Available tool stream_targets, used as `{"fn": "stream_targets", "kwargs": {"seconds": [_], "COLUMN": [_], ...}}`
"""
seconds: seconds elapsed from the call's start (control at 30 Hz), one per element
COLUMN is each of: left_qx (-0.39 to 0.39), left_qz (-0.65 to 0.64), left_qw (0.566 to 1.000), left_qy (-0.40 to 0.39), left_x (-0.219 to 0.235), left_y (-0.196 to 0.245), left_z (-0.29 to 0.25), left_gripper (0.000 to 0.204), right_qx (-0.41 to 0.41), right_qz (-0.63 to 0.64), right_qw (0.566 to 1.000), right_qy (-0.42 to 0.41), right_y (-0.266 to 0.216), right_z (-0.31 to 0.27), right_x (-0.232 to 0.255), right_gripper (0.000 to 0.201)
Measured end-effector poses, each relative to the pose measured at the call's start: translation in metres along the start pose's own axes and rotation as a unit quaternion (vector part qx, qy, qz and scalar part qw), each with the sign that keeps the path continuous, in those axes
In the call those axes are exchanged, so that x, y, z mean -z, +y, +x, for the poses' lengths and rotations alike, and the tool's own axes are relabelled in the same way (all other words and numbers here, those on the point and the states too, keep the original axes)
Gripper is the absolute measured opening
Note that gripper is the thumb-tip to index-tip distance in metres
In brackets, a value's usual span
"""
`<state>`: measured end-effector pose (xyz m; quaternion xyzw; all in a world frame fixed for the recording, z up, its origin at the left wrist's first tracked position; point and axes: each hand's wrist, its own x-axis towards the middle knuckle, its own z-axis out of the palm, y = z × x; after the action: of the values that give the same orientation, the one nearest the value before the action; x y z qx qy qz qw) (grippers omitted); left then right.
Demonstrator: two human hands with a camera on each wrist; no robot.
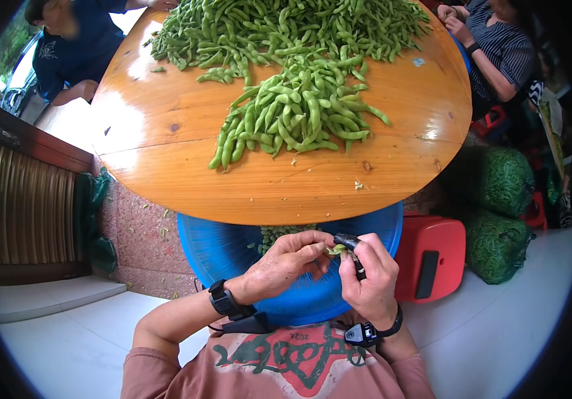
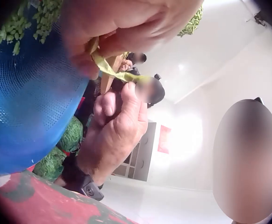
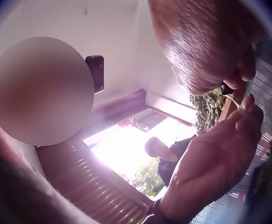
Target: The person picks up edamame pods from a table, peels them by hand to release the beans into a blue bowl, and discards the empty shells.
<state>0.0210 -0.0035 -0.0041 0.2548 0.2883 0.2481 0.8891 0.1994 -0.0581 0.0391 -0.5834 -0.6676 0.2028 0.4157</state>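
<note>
Over a blue mesh basket (image 1: 201, 249), my two hands meet at a split, pale green edamame pod (image 1: 336, 250). My left hand (image 1: 284, 263) pinches one end of it between thumb and fingers. The right hand (image 1: 373, 276) grips the other end, its thumb pressed close under a black cover (image 1: 345, 241) on the forefinger. In the left wrist view the pod (image 2: 110, 70) stretches as a thin strip from one hand to the other. Shelled beans (image 1: 284, 234) lie in the basket, partly hidden by the table edge and my left hand.
On the wooden table (image 1: 186, 176) a small heap of edamame pods (image 1: 292, 113) lies before a larger pile (image 1: 286, 26). A red stool (image 1: 432, 259) and full green mesh sacks (image 1: 495, 243) stand at right. Two people sit across the table, left and right.
</note>
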Motion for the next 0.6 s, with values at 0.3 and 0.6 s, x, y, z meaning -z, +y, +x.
{"fn": "stream_targets", "kwargs": {"seconds": [0.3,0.6], "left_qx": [0.021,-0.004], "left_qz": [0.131,0.082], "left_qw": [0.991,0.996], "left_qy": [-0.027,-0.021], "left_x": [0.006,-0.001], "left_y": [0.012,0.013], "left_z": [-0.007,-0.007], "left_gripper": [0.022,0.011], "right_qx": [-0.049,-0.155], "right_qz": [0.018,0.115], "right_qw": [0.998,0.981], "right_qy": [-0.022,-0.035], "right_y": [0.002,0.010], "right_z": [0.002,0.000], "right_x": [0.018,0.000], "right_gripper": [0.012,0.026]}}
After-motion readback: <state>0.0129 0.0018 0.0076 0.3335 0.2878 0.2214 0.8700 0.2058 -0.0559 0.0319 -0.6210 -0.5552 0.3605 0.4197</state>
